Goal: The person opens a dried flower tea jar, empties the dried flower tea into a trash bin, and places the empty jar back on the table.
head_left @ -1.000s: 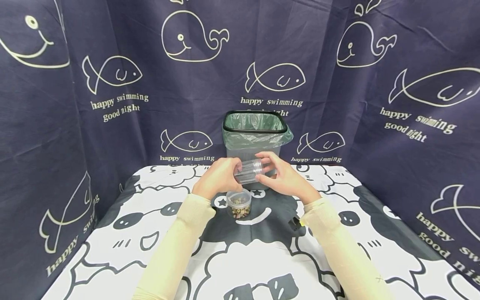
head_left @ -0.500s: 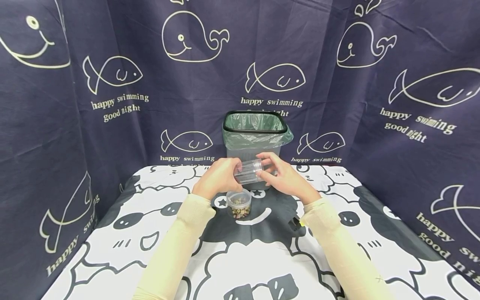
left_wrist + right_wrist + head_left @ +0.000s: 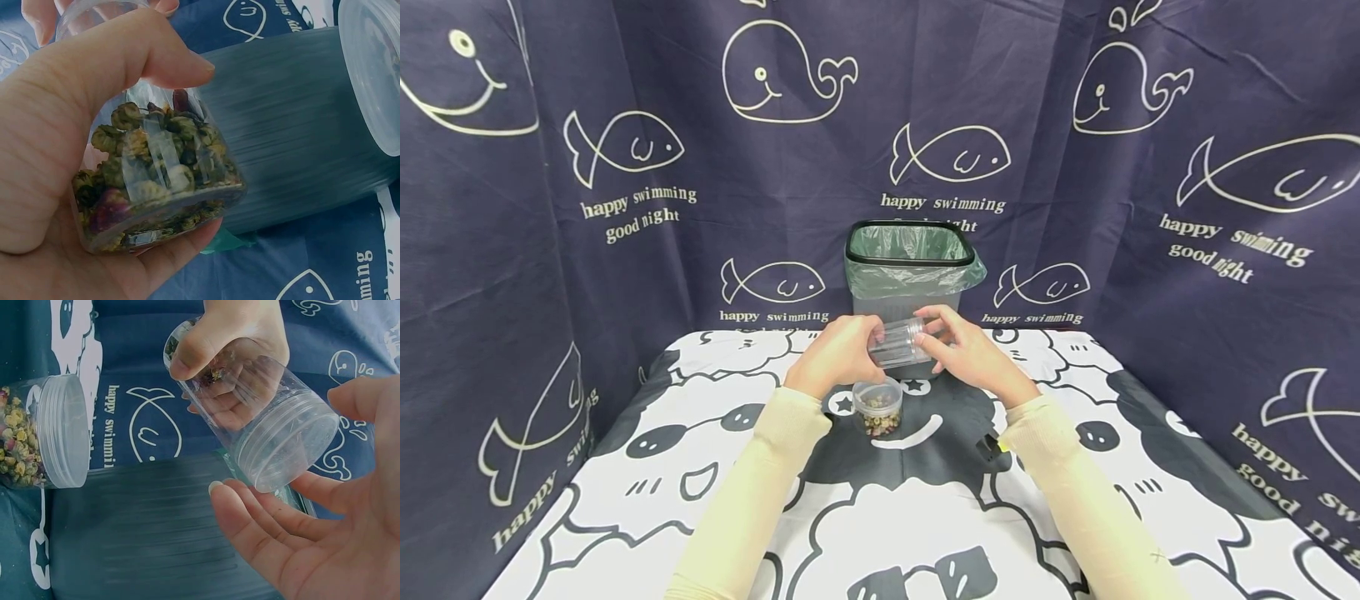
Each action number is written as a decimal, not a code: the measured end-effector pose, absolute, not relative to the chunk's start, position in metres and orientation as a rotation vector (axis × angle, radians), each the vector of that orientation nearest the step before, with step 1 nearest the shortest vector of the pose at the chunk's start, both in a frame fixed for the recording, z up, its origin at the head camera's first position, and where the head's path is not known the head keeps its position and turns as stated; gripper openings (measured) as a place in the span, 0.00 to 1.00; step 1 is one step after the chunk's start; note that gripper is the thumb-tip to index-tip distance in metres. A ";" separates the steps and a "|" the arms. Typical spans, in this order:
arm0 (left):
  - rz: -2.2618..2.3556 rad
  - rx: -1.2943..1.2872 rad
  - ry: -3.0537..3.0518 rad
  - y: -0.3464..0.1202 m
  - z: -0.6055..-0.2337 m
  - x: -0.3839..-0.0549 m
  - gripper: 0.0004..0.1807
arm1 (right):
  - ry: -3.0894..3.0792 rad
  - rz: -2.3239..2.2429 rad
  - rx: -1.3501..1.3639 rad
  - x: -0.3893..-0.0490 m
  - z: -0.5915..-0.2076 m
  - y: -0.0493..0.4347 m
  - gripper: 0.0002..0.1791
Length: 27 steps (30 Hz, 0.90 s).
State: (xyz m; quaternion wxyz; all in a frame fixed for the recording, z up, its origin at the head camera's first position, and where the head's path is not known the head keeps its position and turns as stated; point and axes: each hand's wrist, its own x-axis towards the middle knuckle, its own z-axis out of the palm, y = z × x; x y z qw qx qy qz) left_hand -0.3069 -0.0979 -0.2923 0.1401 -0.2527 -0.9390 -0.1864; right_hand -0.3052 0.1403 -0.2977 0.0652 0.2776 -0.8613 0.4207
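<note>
Fingers (image 3: 178,250) of the left hand (image 3: 837,352) wrap a smooth, clear plastic jar (image 3: 895,343), tilted, its ribbed end rightward and crumpled dried buds (image 3: 156,156) at its base; the right hand (image 3: 962,350) is loosely spread around that ribbed end, contact hard to make out. Nearer, a pale-lidded second jar (image 3: 877,408) of buds stands on the printed cloth (image 3: 730,450). On the far side stands a grey bin (image 3: 868,310) with a crinkled green liner (image 3: 910,282), partly blocked by the hands. The right sleeve (image 3: 1060,467) partly hides a black object (image 3: 988,447).

Clear cylindrical jar (image 3: 895,344), tilted sideways in left fingers (image 3: 181,252); dried flower buds (image 3: 162,153) toward base.
</note>
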 end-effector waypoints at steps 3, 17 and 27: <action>-0.536 -0.727 -2.712 -0.098 -0.292 -0.307 0.26 | -2.608 1.277 0.820 -0.306 -0.298 0.141 0.26; -0.534 -0.725 -2.706 -0.098 -0.294 -0.308 0.27 | -2.618 1.304 0.775 -0.306 -0.300 0.139 0.23; -0.533 -0.722 -2.704 -0.097 -0.293 -0.307 0.27 | -2.610 1.419 0.744 -0.309 -0.303 0.139 0.25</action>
